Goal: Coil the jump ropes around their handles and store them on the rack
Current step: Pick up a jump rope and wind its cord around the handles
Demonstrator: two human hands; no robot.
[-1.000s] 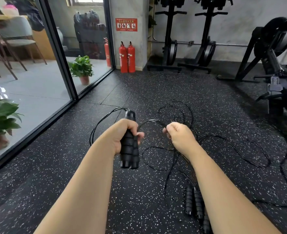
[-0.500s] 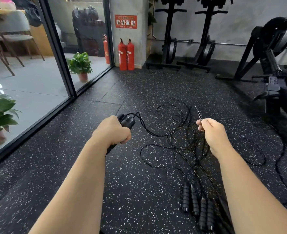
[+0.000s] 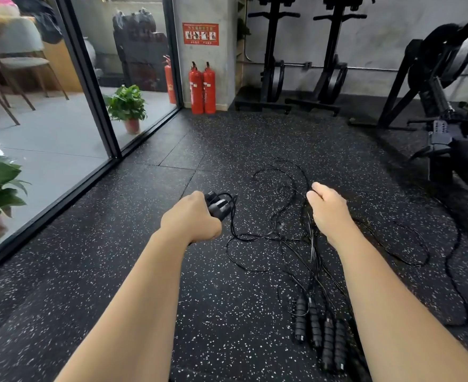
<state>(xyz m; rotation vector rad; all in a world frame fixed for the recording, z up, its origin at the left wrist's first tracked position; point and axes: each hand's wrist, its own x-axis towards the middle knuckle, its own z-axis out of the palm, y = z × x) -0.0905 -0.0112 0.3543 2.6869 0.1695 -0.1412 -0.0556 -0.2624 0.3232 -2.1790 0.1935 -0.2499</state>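
Note:
My left hand (image 3: 191, 219) grips a pair of black foam jump-rope handles (image 3: 218, 205), their tops pointing away from me. A thin black rope (image 3: 234, 235) leaves the handle tops and runs down to the floor. My right hand (image 3: 328, 209) is held out to the right of them and pinches a strand of the same thin rope, which hangs blurred beneath it. More black rope (image 3: 288, 244) lies in loose tangled loops on the speckled floor. Several other black handles (image 3: 319, 332) lie side by side on the floor near my right forearm.
A glass wall with a black frame (image 3: 89, 86) runs along the left, with potted plants (image 3: 126, 106) behind it. Two red fire extinguishers (image 3: 202, 88) stand at the far wall. Black gym machines (image 3: 445, 86) crowd the right side and back. No rack for ropes is recognisable.
My left hand has tipped the handles forward, away from me. My right hand has swung out to the right and farther away, drawing the rope with it.

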